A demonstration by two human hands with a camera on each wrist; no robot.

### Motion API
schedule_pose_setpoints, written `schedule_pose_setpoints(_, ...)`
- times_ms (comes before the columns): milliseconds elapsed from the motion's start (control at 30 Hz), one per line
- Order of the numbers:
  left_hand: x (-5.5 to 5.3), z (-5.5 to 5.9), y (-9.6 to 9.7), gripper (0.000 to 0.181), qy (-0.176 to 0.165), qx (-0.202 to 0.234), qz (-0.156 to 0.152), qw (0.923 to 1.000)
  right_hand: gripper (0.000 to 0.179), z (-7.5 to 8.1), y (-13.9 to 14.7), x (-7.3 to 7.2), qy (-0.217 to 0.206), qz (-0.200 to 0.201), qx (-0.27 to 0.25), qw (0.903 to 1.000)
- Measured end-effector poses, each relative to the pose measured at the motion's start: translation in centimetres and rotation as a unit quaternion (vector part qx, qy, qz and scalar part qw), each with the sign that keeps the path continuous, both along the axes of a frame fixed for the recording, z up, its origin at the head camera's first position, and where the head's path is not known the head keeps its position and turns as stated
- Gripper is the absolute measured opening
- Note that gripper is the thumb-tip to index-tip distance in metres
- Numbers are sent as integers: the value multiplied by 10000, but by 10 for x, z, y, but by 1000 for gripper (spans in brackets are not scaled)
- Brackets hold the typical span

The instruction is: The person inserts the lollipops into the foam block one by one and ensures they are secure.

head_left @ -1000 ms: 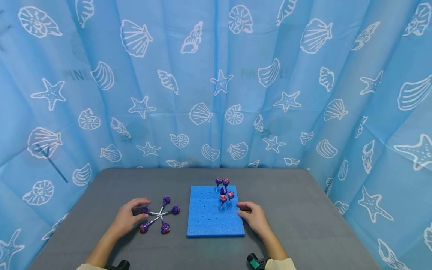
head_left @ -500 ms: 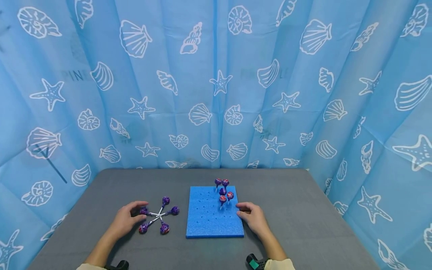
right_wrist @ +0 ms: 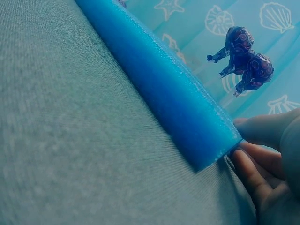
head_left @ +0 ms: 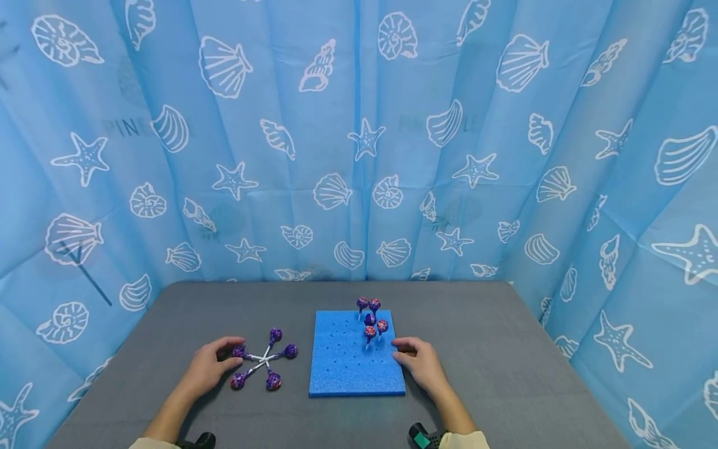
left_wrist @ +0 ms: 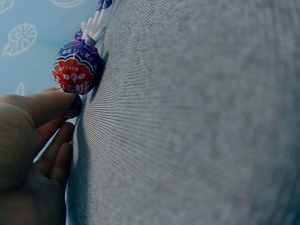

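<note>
Five-armed in outline, several lollipops [head_left: 273,380] in purple wrappers lie on the table at left, their white sticks crossing in the middle. My left hand [head_left: 206,366] rests beside them, thumb and fingers loosely parted around the leftmost lollipop [head_left: 239,352]; whether they touch it is unclear. In the left wrist view a red-and-purple lollipop [left_wrist: 77,68] shows just beyond the thumb. A blue foam board [head_left: 336,374] with rows of holes lies at centre; several lollipops [head_left: 370,332] stand upright in its back right part. My right hand [head_left: 423,362] touches the board's right edge with relaxed fingers.
The grey cloth-covered table [head_left: 505,374] spreads around the board. Behind and beside it hangs a blue curtain [head_left: 314,143] printed with white shells and starfish. Black devices [head_left: 425,436] sit on both wrists.
</note>
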State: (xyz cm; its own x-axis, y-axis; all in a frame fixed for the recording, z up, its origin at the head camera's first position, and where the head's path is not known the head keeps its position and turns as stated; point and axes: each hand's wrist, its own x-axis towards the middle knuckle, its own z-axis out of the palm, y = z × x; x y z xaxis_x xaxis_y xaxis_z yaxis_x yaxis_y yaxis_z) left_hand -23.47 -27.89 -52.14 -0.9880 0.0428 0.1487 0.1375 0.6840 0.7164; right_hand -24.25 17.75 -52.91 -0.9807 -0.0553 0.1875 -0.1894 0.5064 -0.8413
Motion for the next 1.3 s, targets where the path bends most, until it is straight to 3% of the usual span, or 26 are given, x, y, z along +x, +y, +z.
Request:
schedule_pose_setpoints(767,-4,-7,-6,31,-44,49,112,9999,20,1,-1,1,12,-60,-13,10000)
schedule_pose_setpoints(1300,0,0,-9,31,121,296,199,9993,19,2,1,-1,-97,98,-81,9999)
